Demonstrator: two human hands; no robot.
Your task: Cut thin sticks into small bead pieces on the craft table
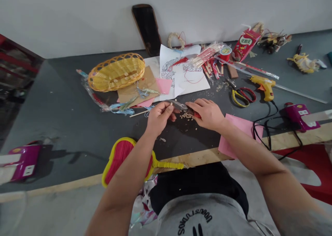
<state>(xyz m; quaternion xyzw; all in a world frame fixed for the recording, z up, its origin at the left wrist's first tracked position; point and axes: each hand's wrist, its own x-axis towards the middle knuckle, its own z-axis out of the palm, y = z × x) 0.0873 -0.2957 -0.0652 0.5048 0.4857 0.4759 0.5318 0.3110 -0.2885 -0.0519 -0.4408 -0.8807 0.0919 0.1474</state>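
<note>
Fingers of the left hand (pixel 158 118): pinching a small pale wooden piece (pixel 171 104).
Fingers of the right hand (pixel 209 115): wrapped around red-handled grey metal pliers (pixel 182 106).
Pliers: between both hands, tip at the left fingers.
Tiny beige cubes (pixel 186 116): scattered beneath, on the dark grey flat surface (pixel 77 125).
Beyond left: yellow oval woven basket (pixel 116 73).

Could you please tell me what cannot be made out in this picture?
In the head view:
Pliers: handles mostly hidden by the right hand.
Pale piece in the left hand: too small to identify.
Red-and-yellow fan-shaped object: middle hidden by the left forearm.
Purple device at far left: cut off by the picture edge.
</note>
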